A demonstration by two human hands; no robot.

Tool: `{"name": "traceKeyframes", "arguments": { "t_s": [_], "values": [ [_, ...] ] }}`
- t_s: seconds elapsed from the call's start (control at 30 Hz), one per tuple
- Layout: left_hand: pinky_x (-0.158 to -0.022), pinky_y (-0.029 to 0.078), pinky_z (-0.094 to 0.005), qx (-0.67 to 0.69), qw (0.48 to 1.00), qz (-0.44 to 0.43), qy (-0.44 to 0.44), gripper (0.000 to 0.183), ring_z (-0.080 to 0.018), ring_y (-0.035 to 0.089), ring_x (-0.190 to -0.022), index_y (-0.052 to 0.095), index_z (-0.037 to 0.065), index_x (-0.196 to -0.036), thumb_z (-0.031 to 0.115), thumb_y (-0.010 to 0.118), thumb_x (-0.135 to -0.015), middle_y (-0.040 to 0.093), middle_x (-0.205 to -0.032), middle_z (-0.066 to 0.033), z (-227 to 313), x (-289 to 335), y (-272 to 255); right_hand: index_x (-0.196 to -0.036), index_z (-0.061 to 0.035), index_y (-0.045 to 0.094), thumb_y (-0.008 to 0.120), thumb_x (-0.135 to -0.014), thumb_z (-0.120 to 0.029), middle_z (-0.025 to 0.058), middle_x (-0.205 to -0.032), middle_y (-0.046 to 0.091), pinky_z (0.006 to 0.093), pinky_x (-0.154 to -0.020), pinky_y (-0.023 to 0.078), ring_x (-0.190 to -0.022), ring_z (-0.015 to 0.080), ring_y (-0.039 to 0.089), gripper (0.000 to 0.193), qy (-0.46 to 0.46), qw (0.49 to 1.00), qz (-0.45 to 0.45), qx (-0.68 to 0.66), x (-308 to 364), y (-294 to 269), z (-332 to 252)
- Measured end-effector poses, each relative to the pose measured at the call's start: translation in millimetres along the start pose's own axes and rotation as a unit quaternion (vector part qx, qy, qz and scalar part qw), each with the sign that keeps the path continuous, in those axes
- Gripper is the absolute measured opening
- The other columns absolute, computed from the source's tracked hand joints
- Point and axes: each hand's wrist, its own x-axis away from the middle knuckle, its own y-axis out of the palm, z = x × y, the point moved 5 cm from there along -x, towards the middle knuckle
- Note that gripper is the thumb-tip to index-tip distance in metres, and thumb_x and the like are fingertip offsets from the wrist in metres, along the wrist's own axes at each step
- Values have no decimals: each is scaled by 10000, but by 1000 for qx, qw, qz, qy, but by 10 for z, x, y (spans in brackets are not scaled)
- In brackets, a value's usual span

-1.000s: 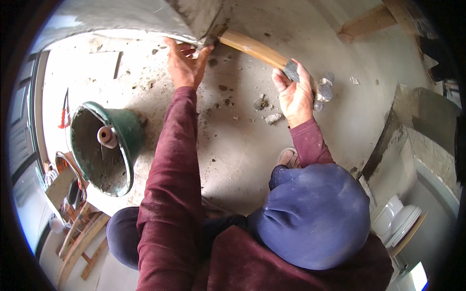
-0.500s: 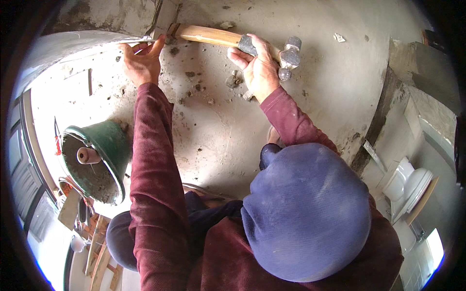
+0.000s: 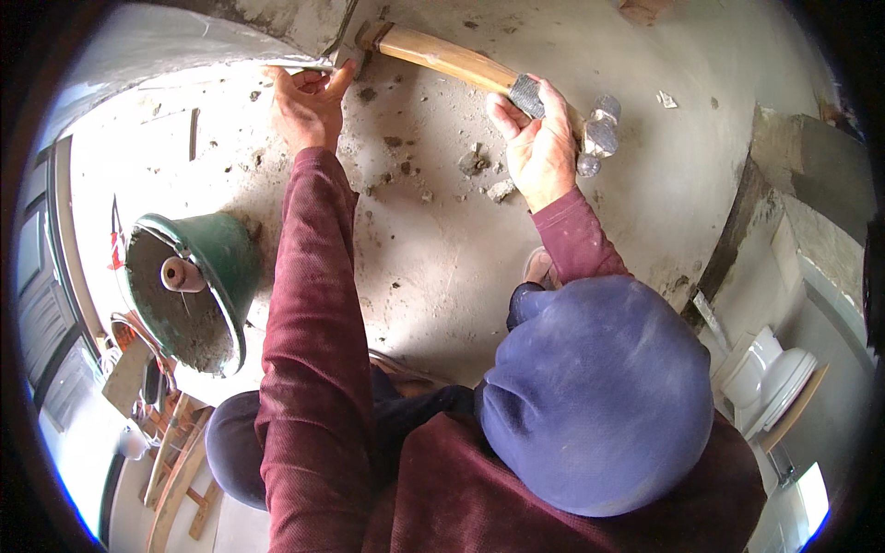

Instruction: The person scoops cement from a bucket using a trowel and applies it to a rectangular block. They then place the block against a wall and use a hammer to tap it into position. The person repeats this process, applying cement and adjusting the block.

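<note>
My right hand (image 3: 541,152) is wrapped round a hammer (image 3: 452,60) close to its head, where dark tape binds the wooden handle. The metal head (image 3: 601,136) sticks out to the right. The handle's butt end points left, up against the corner of a low ledge (image 3: 355,35). At that corner my left hand (image 3: 312,109) is bent, thumb and fingers at the thin edge of a smooth pale panel (image 3: 184,39). Its curled fingertips are partly hidden there.
Bits of rubble (image 3: 474,161) and mortar crumbs lie on the dusty floor below my hands. On the left a green bucket (image 3: 241,267) is tilted, holding grey mortar and a tool with a rounded handle (image 3: 182,275). White toilet parts (image 3: 770,387) stand at the right.
The view has shifted, so the scene sits further right. Both hands keep nearly the same places at the ledge corner, with the hammer still in my right hand.
</note>
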Motion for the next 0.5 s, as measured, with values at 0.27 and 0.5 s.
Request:
{"name": "traceKeyframes", "arguments": {
  "t_s": [0.27, 0.5],
  "values": [
    [-673, 505, -298, -3, 1000, -9, -5, 499, -167, 642, -687, 544, -17, -871, 342, 836, -680, 679, -761, -73, -75, -9, 25, -1131, -23, 505, 543, -928, -249, 162, -935, 625, 393, -728, 595, -761, 290, 676, 307, 2, 998, -34, 48, 8, 126, -31],
    [-683, 503, -314, -16, 1000, 5, 23, 538, -182, 640, -694, 551, -38, -889, 367, 834, -679, 677, -762, -86, -101, -6, 18, -1124, -30, 523, 572, -916, -226, 169, -952, 616, 402, -731, 598, -765, 305, 673, 291, 15, 999, -38, 26, 35, 148, -97]
  ]
}}
